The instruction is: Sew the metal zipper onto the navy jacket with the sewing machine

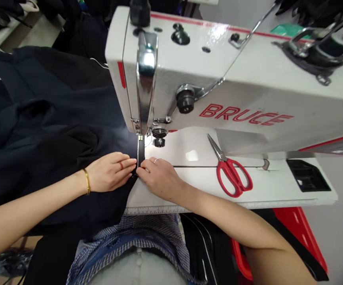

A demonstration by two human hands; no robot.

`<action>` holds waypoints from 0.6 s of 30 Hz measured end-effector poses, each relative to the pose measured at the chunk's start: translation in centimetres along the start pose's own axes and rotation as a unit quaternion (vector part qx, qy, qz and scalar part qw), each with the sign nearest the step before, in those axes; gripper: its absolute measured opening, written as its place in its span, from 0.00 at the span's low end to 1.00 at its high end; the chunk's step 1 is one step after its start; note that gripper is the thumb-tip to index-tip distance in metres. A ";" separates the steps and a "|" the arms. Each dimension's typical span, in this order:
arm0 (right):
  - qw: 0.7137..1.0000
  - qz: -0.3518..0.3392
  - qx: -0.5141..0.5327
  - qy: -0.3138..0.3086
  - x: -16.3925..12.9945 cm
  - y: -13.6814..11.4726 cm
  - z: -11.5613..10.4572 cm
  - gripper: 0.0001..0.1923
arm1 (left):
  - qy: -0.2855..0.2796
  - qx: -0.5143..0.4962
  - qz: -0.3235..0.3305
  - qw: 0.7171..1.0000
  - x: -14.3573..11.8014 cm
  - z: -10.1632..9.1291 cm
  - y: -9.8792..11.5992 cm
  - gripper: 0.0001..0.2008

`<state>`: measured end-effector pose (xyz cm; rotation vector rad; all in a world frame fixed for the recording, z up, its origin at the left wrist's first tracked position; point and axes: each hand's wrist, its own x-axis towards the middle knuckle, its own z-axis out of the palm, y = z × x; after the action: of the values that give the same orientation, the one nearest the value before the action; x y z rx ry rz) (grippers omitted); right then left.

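A dark zipper [141, 148] runs along the edge of a navy garment [70, 103], its upper end under the needle area of a white sewing machine [171, 71]. My left hand [112, 172] lies flat on the garment, fingers stretched out to the zipper's left side. Across from it, my right hand [161, 178] pinches the zipper's lower part between curled fingers and thumb. The fingertips of both hands almost meet there. The machine's head partly hides the needle and presser foot.
Red-handled scissors [233, 176] lie on the machine bed [171, 194] to the right. A measuring tape [156, 209] follows the bed's front edge. A red bin [302, 233] stands below at the right. The garment spreads widely over the left side.
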<state>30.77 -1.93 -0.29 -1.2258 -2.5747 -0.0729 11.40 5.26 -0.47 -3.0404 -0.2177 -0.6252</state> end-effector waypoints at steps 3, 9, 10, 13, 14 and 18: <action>0.994 -0.103 -0.032 0.021 0.3 1.0 -0.6 0.10 | 0.019 0.013 -0.046 0.999 0.8 0.1 0.3 0.08; 0.979 -0.172 -0.034 0.100 0.3 1.8 -0.1 0.08 | -0.063 -0.017 -0.118 0.991 1.0 0.8 0.2 0.18; 0.979 -0.174 -0.026 0.107 0.3 1.9 0.0 0.07 | -0.067 -0.024 -0.123 0.990 0.8 0.9 0.2 0.18; 0.981 -0.141 -0.003 0.134 0.4 2.3 0.2 0.08 | -0.033 -0.033 -0.107 0.993 0.3 1.1 -0.1 0.17; 0.984 -0.107 -0.002 0.144 0.5 2.5 0.2 0.09 | -0.014 -0.034 -0.095 0.995 0.2 1.1 -0.1 0.16; 0.994 0.004 -0.010 0.112 0.6 3.1 0.6 0.13 | 0.027 -0.029 -0.058 0.998 0.3 1.0 -0.5 0.14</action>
<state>32.61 0.57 -0.94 -1.1628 -2.3813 -0.2212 11.95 5.83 -1.28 -3.0791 -0.3819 -0.7340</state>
